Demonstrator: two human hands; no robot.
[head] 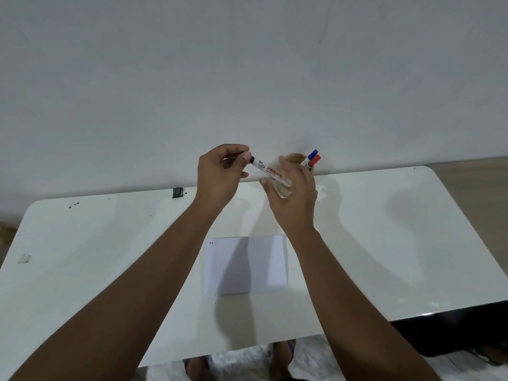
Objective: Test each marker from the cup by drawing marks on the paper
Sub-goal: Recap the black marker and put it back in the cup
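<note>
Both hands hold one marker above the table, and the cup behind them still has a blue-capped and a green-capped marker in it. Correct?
Not quite. In the head view the cup holds a blue-capped marker and a red-capped marker, not green. The rest stands.

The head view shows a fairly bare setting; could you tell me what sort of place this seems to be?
Probably a plain room at home or a simple workspace: a glossy white table pushed against a bare white wall, holding only a sheet of paper and a cup of markers.
</note>
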